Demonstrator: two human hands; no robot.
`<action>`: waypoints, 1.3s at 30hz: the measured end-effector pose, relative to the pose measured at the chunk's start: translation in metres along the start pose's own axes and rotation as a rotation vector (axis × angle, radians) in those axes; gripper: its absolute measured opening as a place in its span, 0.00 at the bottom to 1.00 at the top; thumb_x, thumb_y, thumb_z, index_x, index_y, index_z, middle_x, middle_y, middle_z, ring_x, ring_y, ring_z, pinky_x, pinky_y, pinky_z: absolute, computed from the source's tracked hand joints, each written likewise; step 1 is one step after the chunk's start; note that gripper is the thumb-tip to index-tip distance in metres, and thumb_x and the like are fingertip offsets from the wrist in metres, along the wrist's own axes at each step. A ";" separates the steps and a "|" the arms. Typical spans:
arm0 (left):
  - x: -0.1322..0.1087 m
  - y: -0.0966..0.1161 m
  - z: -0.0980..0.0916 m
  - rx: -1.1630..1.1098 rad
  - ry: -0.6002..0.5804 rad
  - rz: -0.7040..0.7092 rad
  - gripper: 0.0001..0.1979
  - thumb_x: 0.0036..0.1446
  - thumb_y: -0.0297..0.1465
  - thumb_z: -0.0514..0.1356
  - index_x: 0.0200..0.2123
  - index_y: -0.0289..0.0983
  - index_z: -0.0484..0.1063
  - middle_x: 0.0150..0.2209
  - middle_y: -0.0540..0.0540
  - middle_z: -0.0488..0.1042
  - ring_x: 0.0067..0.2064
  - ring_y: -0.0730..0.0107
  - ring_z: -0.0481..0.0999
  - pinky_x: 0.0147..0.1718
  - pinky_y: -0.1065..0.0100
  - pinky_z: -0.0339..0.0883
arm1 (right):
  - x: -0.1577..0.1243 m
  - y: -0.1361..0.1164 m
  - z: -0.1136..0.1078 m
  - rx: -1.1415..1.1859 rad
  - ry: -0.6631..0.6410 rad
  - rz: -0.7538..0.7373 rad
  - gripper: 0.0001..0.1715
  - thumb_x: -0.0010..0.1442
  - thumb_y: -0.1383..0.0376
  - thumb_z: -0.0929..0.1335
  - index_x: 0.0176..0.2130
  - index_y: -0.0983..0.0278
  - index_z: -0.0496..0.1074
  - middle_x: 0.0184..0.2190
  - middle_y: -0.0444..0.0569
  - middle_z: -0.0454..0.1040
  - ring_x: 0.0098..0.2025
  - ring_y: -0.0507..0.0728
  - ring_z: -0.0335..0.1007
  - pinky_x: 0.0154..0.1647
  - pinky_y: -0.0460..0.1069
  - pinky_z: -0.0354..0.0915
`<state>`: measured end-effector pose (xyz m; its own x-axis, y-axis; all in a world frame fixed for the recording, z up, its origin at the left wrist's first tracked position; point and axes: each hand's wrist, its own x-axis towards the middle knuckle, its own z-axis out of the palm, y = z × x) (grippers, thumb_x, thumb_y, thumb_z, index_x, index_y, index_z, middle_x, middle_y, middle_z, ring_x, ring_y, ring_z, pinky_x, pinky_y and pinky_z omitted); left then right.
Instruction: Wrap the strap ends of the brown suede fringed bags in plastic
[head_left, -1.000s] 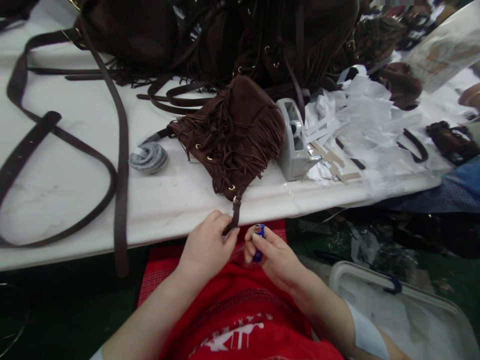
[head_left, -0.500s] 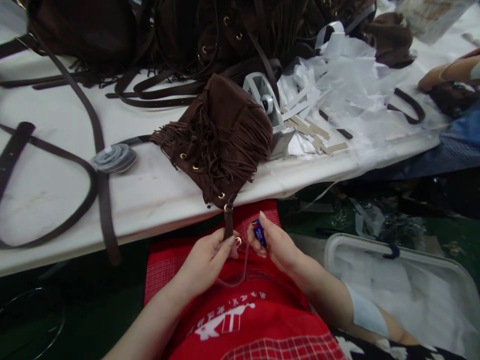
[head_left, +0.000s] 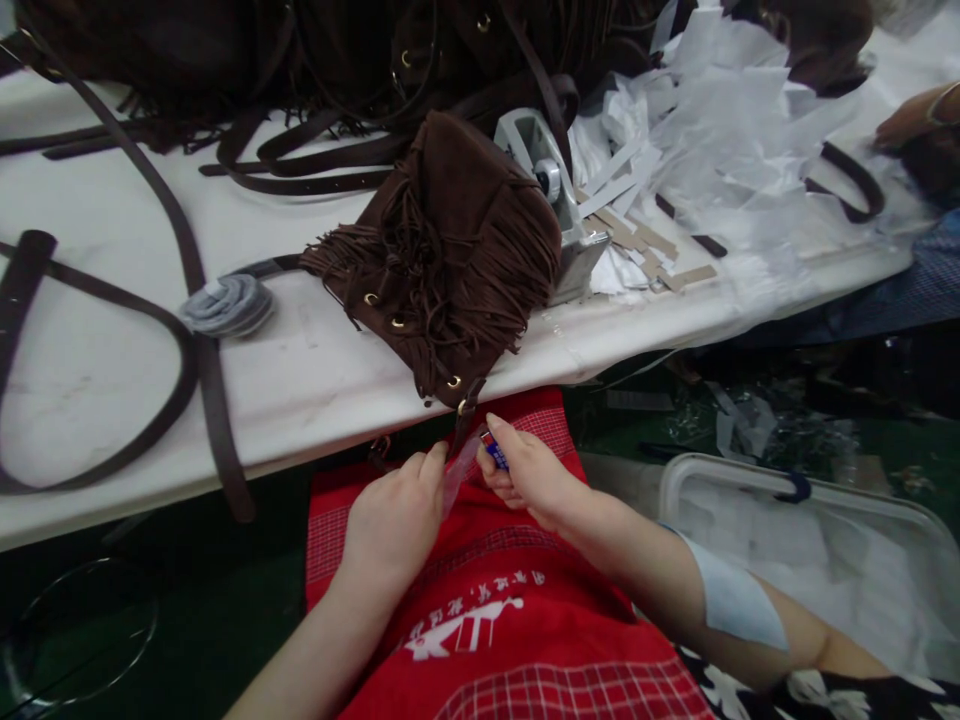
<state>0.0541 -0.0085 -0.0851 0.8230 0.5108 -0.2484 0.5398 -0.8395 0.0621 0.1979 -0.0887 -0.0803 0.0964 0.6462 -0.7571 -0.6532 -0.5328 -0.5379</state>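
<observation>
A brown fringed bag (head_left: 450, 240) with gold eyelets lies on the white-covered table, its strap end hanging over the front edge. My left hand (head_left: 397, 510) is closed on the bag's strap (head_left: 463, 415) just below the edge; the fingertips are partly hidden. A thin, translucent pinkish strip (head_left: 459, 478) runs beside those fingers toward my other hand. My right hand (head_left: 536, 475) grips a small blue lighter (head_left: 493, 452), its metal top close to the strip. Whether a flame burns I cannot make out.
More brown bags (head_left: 187, 60) and straps crowd the back of the table (head_left: 300, 390). A rolled grey bundle (head_left: 232, 305) lies left, a tape dispenser (head_left: 547, 170) behind the bag, plastic wrapping (head_left: 735, 130) at right. A plastic bin (head_left: 810, 560) stands lower right; another person's hand (head_left: 919, 115) shows far right.
My left hand has turned so its back faces up, and the translucent strip now stretches up beside it. My right hand has brought the lighter closer to the left hand. The view has shifted slightly.
</observation>
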 end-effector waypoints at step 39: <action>-0.003 -0.010 0.024 -0.082 0.030 0.094 0.19 0.63 0.27 0.51 0.57 0.36 0.66 0.36 0.46 0.77 0.32 0.62 0.78 0.26 0.65 0.69 | -0.003 -0.005 0.021 0.291 -0.103 0.332 0.25 0.67 0.52 0.53 0.24 0.63 0.57 0.15 0.37 0.50 0.14 0.45 0.37 0.13 0.41 0.33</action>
<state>0.0425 -0.0060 -0.1078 0.8748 0.4373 -0.2084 0.4718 -0.8666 0.1625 0.1850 -0.0769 -0.0673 -0.2197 0.5254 -0.8220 -0.8216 -0.5540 -0.1346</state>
